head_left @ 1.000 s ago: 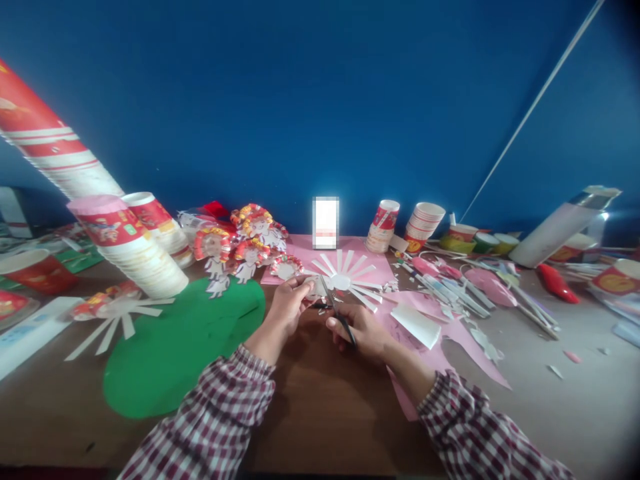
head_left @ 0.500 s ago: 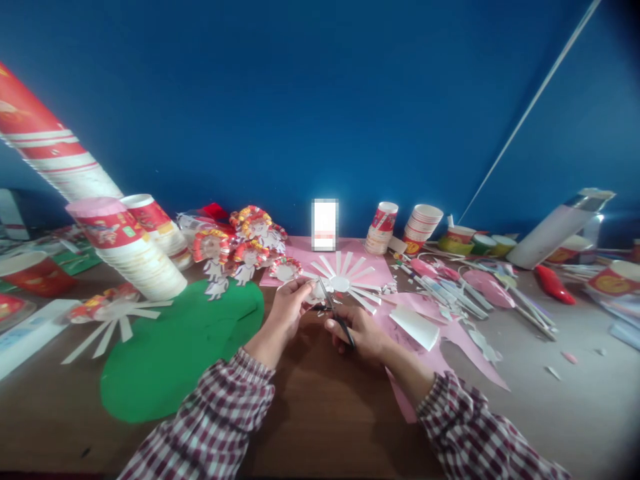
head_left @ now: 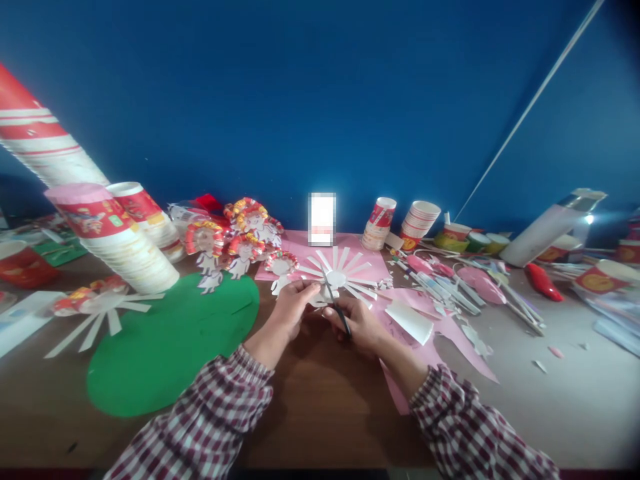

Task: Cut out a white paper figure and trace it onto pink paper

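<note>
My left hand [head_left: 294, 308] pinches a small white paper cutout [head_left: 320, 297], partly hidden by the fingers. In my right hand [head_left: 356, 327] is a pair of scissors [head_left: 341, 312] with dark handles, the fingers closed round them. Their blades point up and to the left, across the cutout. Just beyond my hands a cut paper cup spread into white strips [head_left: 337, 277] lies on pink paper [head_left: 295, 241]. A white paper lion figure with a curled, colourful mane [head_left: 281, 265] lies close to my left hand.
Several lion figures [head_left: 244, 252] stand at the back left, near a leaning stack of paper cups [head_left: 135, 257]. A green paper shape [head_left: 170, 353] covers the left front. Right lie a curved white cup piece [head_left: 407, 321], pink paper scraps, marker pens [head_left: 440, 287] and a tilted thermos [head_left: 545, 233].
The scissors and both hands have shifted slightly, still close together at the white cutout. The whole view has swung a little, so the cups and green paper sit further left.
</note>
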Action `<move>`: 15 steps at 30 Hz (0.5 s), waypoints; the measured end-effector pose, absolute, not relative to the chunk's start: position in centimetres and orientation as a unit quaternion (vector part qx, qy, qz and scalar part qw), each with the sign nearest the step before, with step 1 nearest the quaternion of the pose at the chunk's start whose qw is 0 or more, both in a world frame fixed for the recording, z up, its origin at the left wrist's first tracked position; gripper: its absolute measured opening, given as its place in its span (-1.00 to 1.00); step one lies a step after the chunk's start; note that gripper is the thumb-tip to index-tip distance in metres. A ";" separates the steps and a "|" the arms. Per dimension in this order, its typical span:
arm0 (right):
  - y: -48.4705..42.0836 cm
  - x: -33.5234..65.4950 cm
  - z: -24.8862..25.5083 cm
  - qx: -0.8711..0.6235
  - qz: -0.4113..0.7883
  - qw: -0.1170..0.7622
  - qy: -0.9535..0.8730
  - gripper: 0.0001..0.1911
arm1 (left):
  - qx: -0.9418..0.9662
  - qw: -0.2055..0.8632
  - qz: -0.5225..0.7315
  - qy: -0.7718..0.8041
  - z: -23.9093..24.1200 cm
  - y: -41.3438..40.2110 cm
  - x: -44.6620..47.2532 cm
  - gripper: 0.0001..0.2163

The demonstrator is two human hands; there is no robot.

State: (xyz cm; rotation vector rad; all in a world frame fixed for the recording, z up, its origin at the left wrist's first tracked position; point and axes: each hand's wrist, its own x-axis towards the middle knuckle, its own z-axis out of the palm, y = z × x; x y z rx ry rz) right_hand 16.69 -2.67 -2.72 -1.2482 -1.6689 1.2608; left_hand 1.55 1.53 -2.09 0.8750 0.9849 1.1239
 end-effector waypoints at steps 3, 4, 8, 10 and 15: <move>-2.8 16.6 -2.4 -0.483 0.495 0.348 -0.633 -0.67 | 0.387 0.637 0.495 0.447 -2.3 1.5 1.6 -0.80; -2.9 16.5 -2.3 -0.482 0.499 0.350 -0.630 -0.67 | 0.384 0.638 0.495 0.447 -2.3 1.5 1.6 -0.80; -2.9 16.5 -2.3 -0.487 0.499 0.352 -0.624 -0.66 | 0.368 0.653 0.492 0.443 -1.9 1.3 1.8 -0.81; -2.8 16.6 -2.4 -0.493 0.497 0.351 -0.622 -0.66 | 0.359 0.659 0.491 0.442 -1.7 1.2 1.8 -0.82; -2.6 16.6 -2.8 -0.490 0.495 0.342 -0.630 -0.66 | 0.347 0.671 0.490 0.436 -1.4 1.2 1.8 -0.84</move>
